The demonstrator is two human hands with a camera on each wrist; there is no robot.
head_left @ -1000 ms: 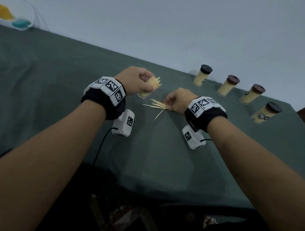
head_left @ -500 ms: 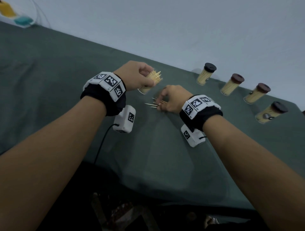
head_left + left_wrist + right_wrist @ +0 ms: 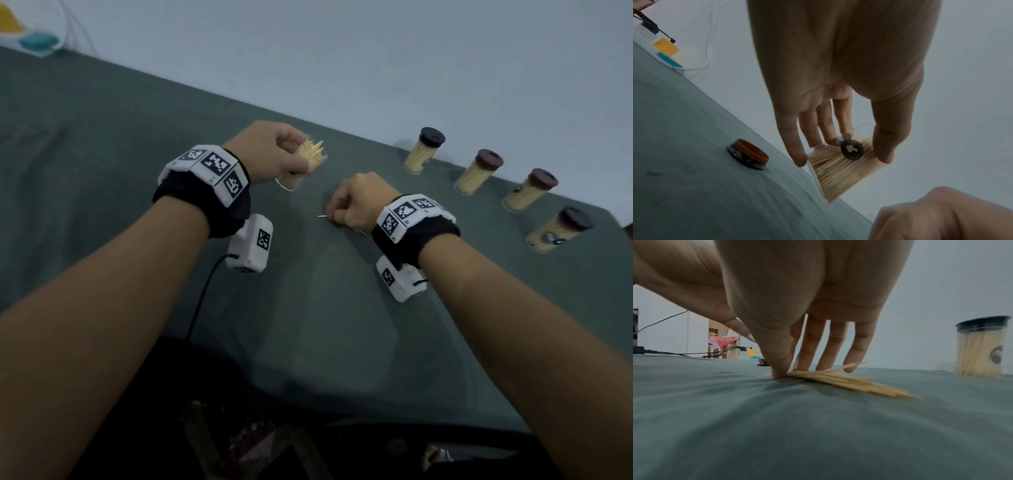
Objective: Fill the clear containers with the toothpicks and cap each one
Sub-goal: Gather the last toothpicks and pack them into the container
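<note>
The head camera looks forward and down over my forearms at the table (image 3: 102,144). Each wrist camera looks along my palm, close to my fingers. The left wrist view also catches my right hand (image 3: 941,216).

No word, brand or number can be read. The wristbands (image 3: 212,164) and wrist cameras (image 3: 251,246) carry black-and-white square marker patterns, and the round dark sticker (image 3: 851,150) on the held toothpick container (image 3: 840,168) shows only an unreadable pale mark.
</note>
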